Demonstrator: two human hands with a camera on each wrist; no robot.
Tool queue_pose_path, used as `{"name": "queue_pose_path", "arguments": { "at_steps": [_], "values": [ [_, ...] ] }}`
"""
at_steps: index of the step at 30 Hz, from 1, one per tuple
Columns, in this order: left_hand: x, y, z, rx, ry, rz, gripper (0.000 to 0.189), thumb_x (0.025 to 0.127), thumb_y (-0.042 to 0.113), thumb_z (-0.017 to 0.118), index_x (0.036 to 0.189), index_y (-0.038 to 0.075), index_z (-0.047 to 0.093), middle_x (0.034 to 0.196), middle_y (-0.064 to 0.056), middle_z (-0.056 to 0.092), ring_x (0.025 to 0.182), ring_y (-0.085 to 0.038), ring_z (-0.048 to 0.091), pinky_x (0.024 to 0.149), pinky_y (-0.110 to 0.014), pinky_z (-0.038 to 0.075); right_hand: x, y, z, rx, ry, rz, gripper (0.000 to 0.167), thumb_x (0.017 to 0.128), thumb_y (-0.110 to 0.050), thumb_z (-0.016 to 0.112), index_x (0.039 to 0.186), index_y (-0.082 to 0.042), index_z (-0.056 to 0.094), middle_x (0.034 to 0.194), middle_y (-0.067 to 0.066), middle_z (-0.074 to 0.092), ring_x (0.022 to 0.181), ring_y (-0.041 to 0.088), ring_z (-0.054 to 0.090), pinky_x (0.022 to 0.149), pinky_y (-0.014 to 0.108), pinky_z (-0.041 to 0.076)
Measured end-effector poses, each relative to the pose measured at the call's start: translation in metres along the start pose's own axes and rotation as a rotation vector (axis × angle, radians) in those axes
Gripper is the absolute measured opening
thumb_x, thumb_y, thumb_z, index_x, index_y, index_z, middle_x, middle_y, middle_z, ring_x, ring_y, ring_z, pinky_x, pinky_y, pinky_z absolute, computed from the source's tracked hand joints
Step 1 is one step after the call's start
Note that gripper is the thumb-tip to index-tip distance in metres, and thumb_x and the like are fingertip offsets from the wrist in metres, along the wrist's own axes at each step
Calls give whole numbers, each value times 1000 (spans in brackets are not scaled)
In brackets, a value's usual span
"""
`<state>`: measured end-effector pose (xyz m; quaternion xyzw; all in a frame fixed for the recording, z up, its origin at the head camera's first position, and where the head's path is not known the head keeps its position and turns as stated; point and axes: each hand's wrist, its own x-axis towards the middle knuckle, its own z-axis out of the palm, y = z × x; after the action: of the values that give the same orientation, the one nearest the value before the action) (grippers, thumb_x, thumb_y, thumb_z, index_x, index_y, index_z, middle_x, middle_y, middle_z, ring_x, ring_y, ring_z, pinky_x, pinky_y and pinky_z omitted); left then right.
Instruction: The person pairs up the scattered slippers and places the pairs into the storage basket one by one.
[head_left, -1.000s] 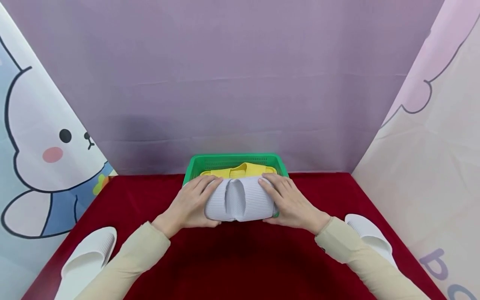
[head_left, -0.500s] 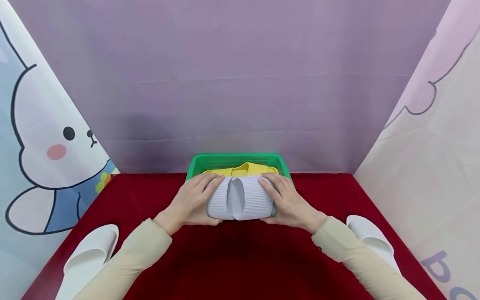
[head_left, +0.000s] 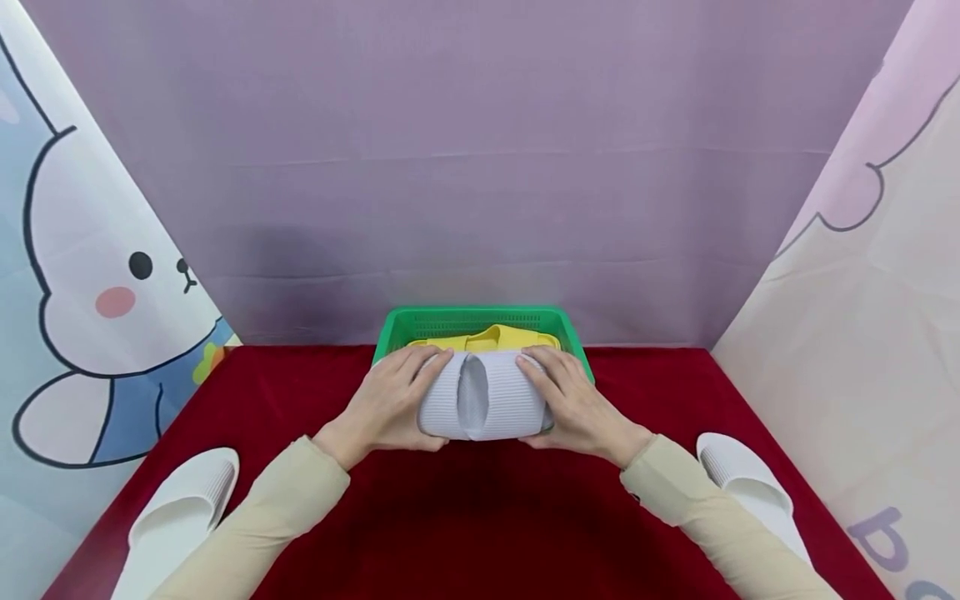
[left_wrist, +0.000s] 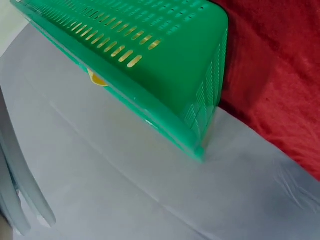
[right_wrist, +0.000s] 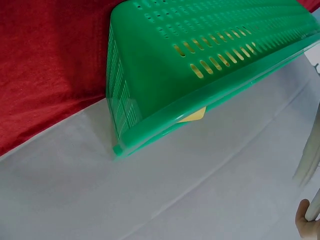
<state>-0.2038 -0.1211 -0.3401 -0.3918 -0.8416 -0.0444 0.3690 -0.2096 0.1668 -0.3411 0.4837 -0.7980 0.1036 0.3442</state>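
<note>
Both hands hold a pair of white ribbed slippers (head_left: 506, 400) up in front of the green basket (head_left: 480, 317), toes turned away from each other. My left hand (head_left: 392, 404) grips the left end, with fingers over the top and thumb underneath. My right hand (head_left: 579, 407) grips the right end in the same way. In the left wrist view the slippers' pale edges (left_wrist: 20, 175) show at the left; in the right wrist view fingers (right_wrist: 306, 225) curl at a slipper's edge. Yellow slippers (head_left: 513, 337) lie in the basket behind, partly hidden by the held pair.
One white slipper (head_left: 183, 492) lies on the red cloth (head_left: 480, 517) at the left, another white slipper (head_left: 742, 475) at the right, each partly covered by a sleeve. A purple backdrop (head_left: 480, 167) rises behind the basket, with printed side panels (head_left: 885, 333) at both sides.
The grip is unchanged. My hands draw very slightly closer together with the slippers, and a little more of the basket's right side shows past my right hand.
</note>
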Motion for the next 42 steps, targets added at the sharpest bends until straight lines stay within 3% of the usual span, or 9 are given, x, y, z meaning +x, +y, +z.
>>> {"name": "queue_pose_path", "arguments": {
  "at_steps": [7, 14, 23, 33, 38, 42],
  "values": [
    [2, 1, 6, 2, 0, -1, 102, 48, 61, 71, 130, 5, 44, 119, -12, 53, 109, -27, 51, 95, -41, 44, -1, 1, 1, -4, 4, 1, 108, 47, -42, 87, 133, -2, 34, 130, 18, 40, 119, 33, 38, 98, 49, 37],
    [-1, 0, 9, -9, -43, -12, 104, 49, 63, 71, 132, 6, 42, 120, -11, 52, 109, -26, 51, 91, -40, 47, -2, 0, 7, -4, -4, 12, 108, 48, -42, 86, 132, -1, 33, 130, 18, 40, 120, 32, 37, 97, 50, 37],
    [0, 4, 16, -59, -70, -28, 105, 52, 64, 69, 133, 5, 41, 121, -11, 53, 109, -25, 51, 92, -38, 47, -5, -4, 9, -103, -50, 108, 115, 47, -54, 82, 135, -3, 29, 131, 17, 37, 121, 31, 35, 91, 48, 36],
    [2, 2, 14, -58, -133, -8, 107, 55, 64, 71, 137, 5, 37, 129, -12, 48, 117, -26, 46, 98, -39, 43, -5, -4, 9, -9, -19, 157, 107, 49, -49, 82, 134, -6, 33, 128, 14, 40, 120, 31, 36, 94, 50, 36],
    [-4, 5, 9, -78, -90, 0, 96, 62, 53, 76, 136, 3, 41, 138, -15, 42, 127, -28, 40, 105, -42, 35, -6, 0, 11, 41, 5, 197, 107, 48, -47, 84, 133, -5, 34, 129, 14, 40, 121, 31, 36, 90, 50, 38],
    [-15, 12, 5, -103, -17, -8, 79, 66, 38, 79, 130, 2, 50, 138, -15, 44, 126, -28, 42, 102, -42, 39, -9, 2, 13, 62, 24, 223, 108, 46, -45, 85, 132, -4, 35, 129, 14, 40, 121, 31, 36, 87, 49, 39]
  ]
}}
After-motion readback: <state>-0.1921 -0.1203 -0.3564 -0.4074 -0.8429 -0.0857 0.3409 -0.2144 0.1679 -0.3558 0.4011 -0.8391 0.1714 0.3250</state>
